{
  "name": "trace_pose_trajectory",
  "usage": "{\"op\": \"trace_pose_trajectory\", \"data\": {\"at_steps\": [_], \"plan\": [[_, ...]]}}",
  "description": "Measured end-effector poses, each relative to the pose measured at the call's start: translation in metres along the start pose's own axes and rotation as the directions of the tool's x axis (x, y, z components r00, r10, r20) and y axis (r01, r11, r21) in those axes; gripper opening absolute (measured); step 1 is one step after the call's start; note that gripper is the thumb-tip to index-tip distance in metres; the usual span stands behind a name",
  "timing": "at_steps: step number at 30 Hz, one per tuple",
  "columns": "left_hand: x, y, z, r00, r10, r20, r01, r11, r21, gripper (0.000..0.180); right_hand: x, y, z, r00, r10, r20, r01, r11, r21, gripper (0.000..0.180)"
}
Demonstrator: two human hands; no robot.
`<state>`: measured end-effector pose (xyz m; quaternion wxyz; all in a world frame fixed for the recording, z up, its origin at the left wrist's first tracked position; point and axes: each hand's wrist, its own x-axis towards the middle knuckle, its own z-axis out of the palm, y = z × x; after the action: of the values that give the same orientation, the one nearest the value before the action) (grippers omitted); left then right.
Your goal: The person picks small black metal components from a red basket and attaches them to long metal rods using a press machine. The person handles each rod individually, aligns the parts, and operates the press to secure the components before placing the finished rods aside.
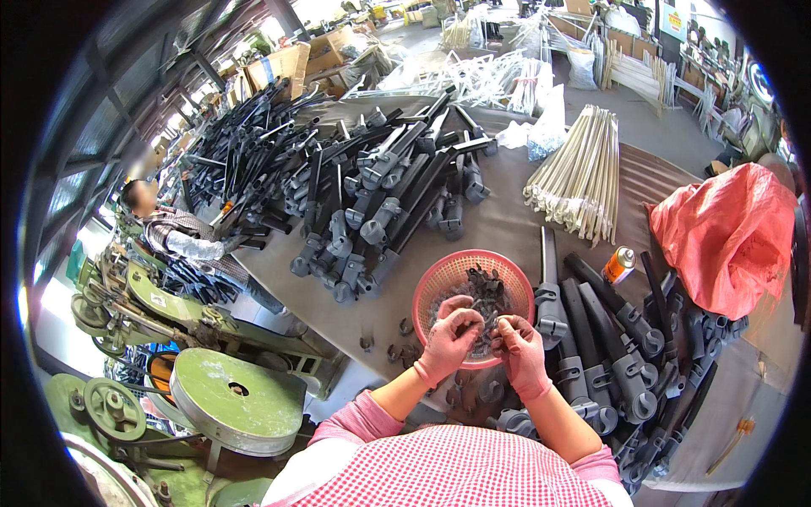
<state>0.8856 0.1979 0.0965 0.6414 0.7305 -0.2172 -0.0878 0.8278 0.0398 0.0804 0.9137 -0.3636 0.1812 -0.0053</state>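
Both my hands, in thin pink gloves, are over the near part of a pink basket (425,283). Small dark grey plastic parts (490,287) fill it, some clear-looking. My left hand (452,338) has thumb and fingers pinched together at the basket's near left rim. My right hand (521,351) is closed the same way, its fingertips a short gap from the left ones. Whatever lies between the fingers is too small to make out. Right of my right hand lie several black tubes with grey joint fittings (583,363). A few loose grey pieces (401,351) lie left of the basket.
A large pile of black tubes (372,186) with grey fittings covers the table's far left. Pale rods (579,173), a spray can (619,264) and a red sack (726,237) lie to the right. Green machinery (236,397) stands left; a person (182,232) is beyond it.
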Motion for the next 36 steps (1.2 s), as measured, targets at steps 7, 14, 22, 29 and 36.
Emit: {"op": "trace_pose_trajectory", "data": {"at_steps": [7,14,22,29,36], "plan": [[0.001,-0.007,0.014,0.905,-0.348,0.244,0.414,0.598,-0.686,0.013,-0.008,-0.003,0.007,0.991,-0.12,0.055,0.126,0.985,-0.117,0.013],[-0.004,0.027,0.006,0.931,-0.328,0.161,0.365,0.823,-0.434,0.014,-0.017,-0.015,0.023,0.977,-0.201,0.066,0.211,0.937,-0.277,0.014],[-0.018,0.044,-0.01,0.95,-0.267,0.161,0.312,0.803,-0.508,0.006,-0.029,-0.034,0.039,0.981,-0.039,0.188,0.11,0.916,-0.385,0.021],[-0.027,0.045,-0.022,0.923,-0.343,0.174,0.376,0.712,-0.593,0.015,-0.03,-0.013,0.055,0.974,-0.146,0.171,0.201,0.906,-0.373,0.022],[-0.093,-0.016,-0.024,0.864,-0.49,0.115,0.424,0.584,-0.692,0.036,-0.045,0.022,0.033,0.943,0.1,0.317,0.227,0.504,-0.834,0.034]]}}
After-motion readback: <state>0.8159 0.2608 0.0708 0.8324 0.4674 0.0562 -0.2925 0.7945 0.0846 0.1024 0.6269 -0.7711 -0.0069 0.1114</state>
